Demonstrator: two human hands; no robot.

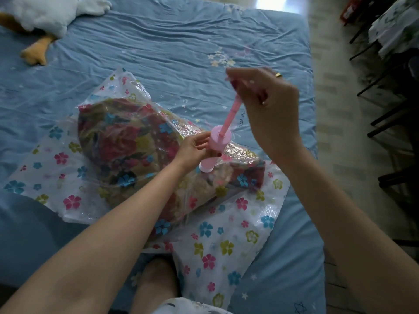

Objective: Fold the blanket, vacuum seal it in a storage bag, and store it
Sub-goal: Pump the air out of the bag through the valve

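A folded floral blanket (127, 143) lies inside a clear storage bag (226, 241) printed with small flowers, on the blue bed sheet. A pink hand pump (218, 141) stands upright on the bag, right of the blanket's middle. My left hand (195, 148) grips the pump's cylinder. My right hand (265, 103) is raised above it and holds the top of the pink plunger rod (233, 109), which is pulled far out. The handle itself is hidden in my fingers.
The bed (170, 41) fills most of the view. A white plush duck (43, 17) with orange feet lies at the far left corner. The bed's right edge drops to a tiled floor (335, 132), with dark chair legs (390, 109) beyond. My knee (156, 284) shows below.
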